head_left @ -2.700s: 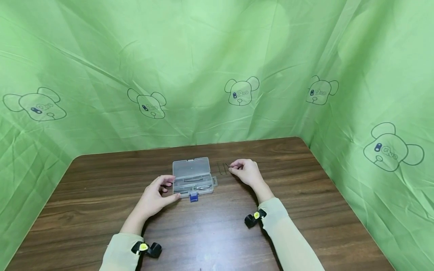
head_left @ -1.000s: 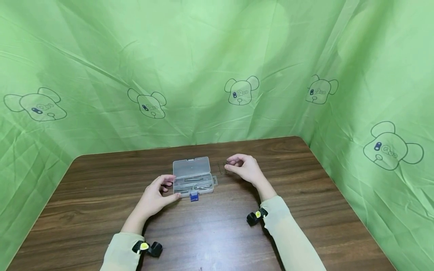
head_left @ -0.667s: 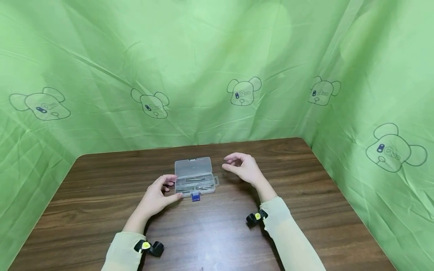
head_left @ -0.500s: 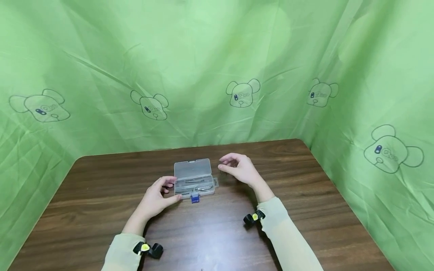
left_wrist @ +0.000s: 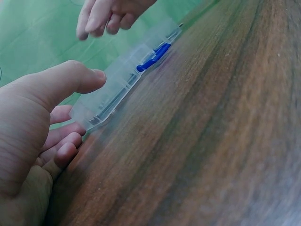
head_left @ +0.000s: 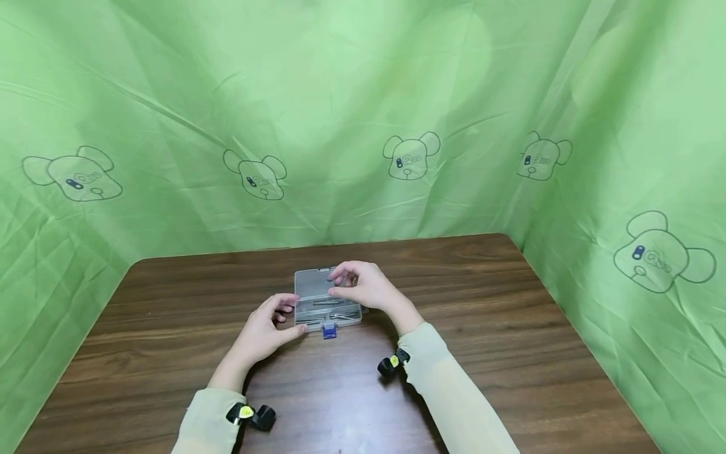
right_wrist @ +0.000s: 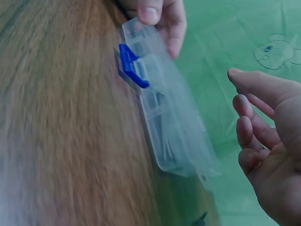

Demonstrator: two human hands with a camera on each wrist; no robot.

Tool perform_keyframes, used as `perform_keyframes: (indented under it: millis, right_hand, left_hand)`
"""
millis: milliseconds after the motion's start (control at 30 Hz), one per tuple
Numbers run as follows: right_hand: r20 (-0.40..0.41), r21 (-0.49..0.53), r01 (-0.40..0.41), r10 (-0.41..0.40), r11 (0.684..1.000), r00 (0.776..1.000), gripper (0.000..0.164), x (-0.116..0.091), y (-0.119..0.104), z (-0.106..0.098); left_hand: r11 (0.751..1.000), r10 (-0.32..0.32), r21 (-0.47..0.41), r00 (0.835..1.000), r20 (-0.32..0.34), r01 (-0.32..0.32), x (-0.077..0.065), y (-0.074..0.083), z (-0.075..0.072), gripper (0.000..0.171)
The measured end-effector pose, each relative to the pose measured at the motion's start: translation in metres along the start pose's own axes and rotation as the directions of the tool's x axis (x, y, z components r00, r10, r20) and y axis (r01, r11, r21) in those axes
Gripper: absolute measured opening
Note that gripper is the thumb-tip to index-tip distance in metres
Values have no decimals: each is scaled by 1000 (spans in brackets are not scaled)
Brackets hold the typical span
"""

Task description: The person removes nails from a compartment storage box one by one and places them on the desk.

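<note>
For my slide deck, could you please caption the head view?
Left hand holds an open clear box on a table; right hand hovers above.

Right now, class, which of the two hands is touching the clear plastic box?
The left hand, gripping the clear box by its left end; the right hand hovers above it without contact.

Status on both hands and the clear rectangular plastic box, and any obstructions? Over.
Left hand grips left end of box. Right hand above box, grasp unclear. Clear plastic lid open, blue plastic latch unfastened. Right hand hides part of lid.
</note>
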State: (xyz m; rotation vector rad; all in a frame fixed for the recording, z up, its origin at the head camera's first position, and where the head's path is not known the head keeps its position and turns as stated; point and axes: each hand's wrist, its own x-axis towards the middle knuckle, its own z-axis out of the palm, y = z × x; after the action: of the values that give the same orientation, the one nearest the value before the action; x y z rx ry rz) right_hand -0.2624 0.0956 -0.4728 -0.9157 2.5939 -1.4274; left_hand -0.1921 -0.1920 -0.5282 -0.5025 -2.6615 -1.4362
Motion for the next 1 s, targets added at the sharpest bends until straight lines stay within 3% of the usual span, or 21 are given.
perform_keyframes:
  millis: [433, 667, 1000]
  right_hand:
    - [173, -130, 57, -34, 990, 984, 18, 7, -3, 10]
    - [222, -216, 100, -51, 971, 974, 14, 12, 0, 11]
    - [254, -248, 102, -37, 963, 967, 12, 14, 0, 11]
  left_hand:
    - [1000, -3, 11, 1000, 12, 3, 0, -2, 2, 63]
    - [1000, 9, 18, 1000, 2, -9, 1, -2, 1, 64]
    - [1000, 5, 30, 1000, 3, -5, 1, -3, 0, 64]
